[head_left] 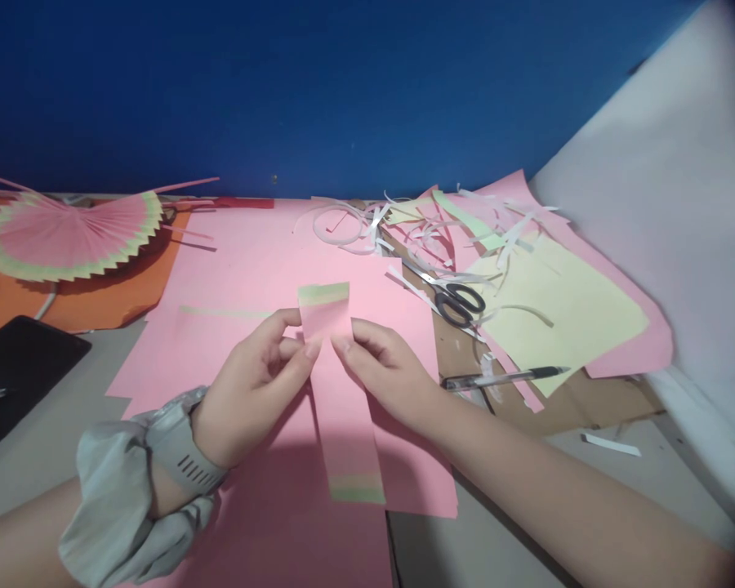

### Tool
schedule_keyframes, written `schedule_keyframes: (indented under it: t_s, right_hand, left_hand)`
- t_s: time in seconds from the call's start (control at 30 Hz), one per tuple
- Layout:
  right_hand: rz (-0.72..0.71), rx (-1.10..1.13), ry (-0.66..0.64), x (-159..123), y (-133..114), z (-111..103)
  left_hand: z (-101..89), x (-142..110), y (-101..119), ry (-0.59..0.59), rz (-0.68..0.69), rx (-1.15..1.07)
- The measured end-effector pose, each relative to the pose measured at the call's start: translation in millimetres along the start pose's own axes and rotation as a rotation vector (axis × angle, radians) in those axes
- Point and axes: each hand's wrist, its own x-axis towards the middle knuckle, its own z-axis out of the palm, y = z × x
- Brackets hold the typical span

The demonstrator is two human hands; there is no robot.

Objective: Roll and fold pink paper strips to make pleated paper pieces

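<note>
The left hand (260, 384) and right hand (393, 371) clamp fingers on the pink strip (346, 425), seemingly nearer its far end.

Deep-blue flat wall or partition (343, 98) is standing behind a pale grey tabletop (612, 482). Whitish smooth panel or sheet (667, 204) is slanting down at right, looking slightly blurred. Light is falling unevenly; soft shadows are darkening the near tabletop.

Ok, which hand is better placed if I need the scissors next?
Probably your right hand: the scissors lie on that side, nearer it than the left hand. Both hands pinch the strip, so the right must let go.
</note>
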Motion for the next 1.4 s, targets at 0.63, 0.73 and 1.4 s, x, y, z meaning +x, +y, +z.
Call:
schedule_keyframes:
  t_s: [0.63,0.73,1.4]
  right_hand:
    - [-0.023,-0.091,0.041,0.4,-1.0,1.9]
    - [-0.048,-0.086,0.106,0.6,-0.8,2.9]
    - [0.008,-0.426,0.006,-3.6,-7.3,5.6]
  left_hand:
    - [2.9,1.4,0.9,0.094,0.102,-0.121]
    - [2.2,1.8,1.2,0.043,0.103,-0.009]
    - [1.3,6.6,1.9,0.208,0.005,-0.109]
